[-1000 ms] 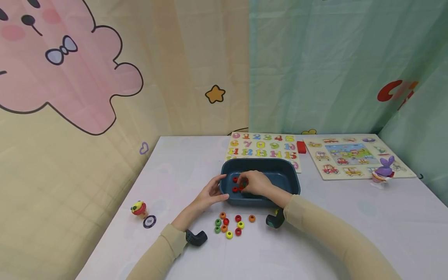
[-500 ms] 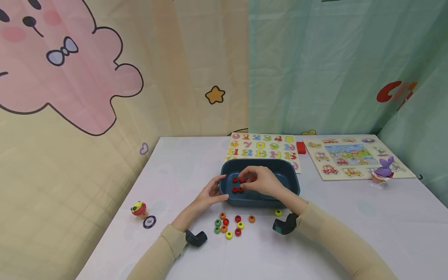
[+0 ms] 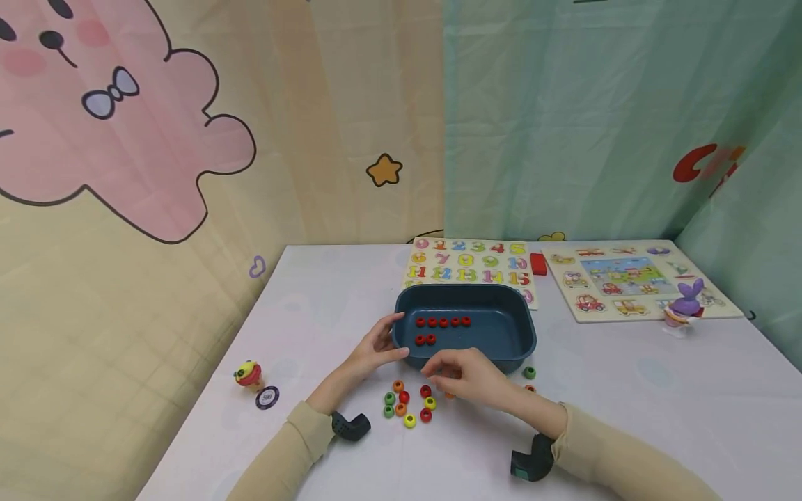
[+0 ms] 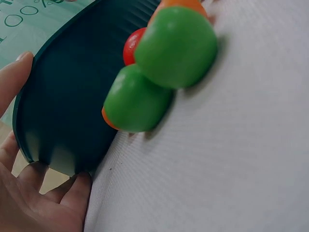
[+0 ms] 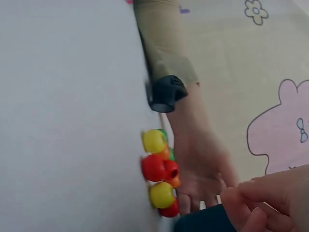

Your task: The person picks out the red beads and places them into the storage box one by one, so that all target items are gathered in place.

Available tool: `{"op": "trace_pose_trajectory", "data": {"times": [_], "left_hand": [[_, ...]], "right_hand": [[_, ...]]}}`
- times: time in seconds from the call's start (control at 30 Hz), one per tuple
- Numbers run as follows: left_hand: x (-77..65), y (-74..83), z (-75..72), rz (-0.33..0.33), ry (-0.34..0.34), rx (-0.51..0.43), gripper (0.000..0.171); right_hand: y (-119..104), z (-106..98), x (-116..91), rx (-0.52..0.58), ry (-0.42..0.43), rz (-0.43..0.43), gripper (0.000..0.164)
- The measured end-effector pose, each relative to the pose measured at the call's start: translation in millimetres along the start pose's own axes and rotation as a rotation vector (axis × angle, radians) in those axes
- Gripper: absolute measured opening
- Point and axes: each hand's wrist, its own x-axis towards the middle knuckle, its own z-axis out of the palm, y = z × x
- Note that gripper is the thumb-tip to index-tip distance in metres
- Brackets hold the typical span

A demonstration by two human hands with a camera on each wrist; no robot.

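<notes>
A dark blue rectangular tray (image 3: pixel 501 330) holds several red beads (image 3: pixel 443 323) in a far row, with two more in a row nearer its front. My left hand (image 3: pixel 376 348) grips the tray's left end; the left wrist view shows its fingers (image 4: pixel 79 191) at the wall. My right hand (image 3: pixel 470 376) is over the tray's front edge, near a cluster of loose red, yellow, orange and green beads (image 3: pixel 404 397). Its fingers are loosely bent, with no bead visible in them. It partly covers an orange bead. In the right wrist view, thumb and forefinger are close together.
Behind the tray lies a number puzzle board (image 3: pixel 466 261), a red block (image 3: pixel 538 264) beside it. A vehicle puzzle board (image 3: pixel 589 282) and purple-topped toy (image 3: pixel 686 303) stand right. A green bead (image 3: pixel 529 373) lies near the right forearm. Left are a small toy (image 3: pixel 249 374) and round chip (image 3: pixel 267 397).
My right hand has left the tray's inside and moved toward me, over the loose beads. The far row of red beads is now uncovered. My left hand has stayed on the tray.
</notes>
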Motion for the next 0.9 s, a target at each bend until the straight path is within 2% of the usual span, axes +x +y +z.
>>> {"op": "trace_pose_trajectory", "data": {"times": [0.17,0.37,0.63,0.9], "left_hand": [[-2.8,11.6,1.7,-0.021,-0.01,-0.006,0.069],[-6.4,24.2,4.4,-0.032,-0.025,0.009,0.071],[-0.2,3.7,0.1,-0.041,0.008,-0.006,0.069],[0.0,-0.8,0.3,-0.027,0.016,-0.007,0.071]], "right_hand": [[9,15,-6,-0.096,0.008,0.01,0.019],[20,23,-5,-0.166,0.009,0.0,0.023],[27,26,-1,-0.177,-0.008,-0.006,0.024],[28,29,3,-0.202,-0.023,0.013,0.022]]}}
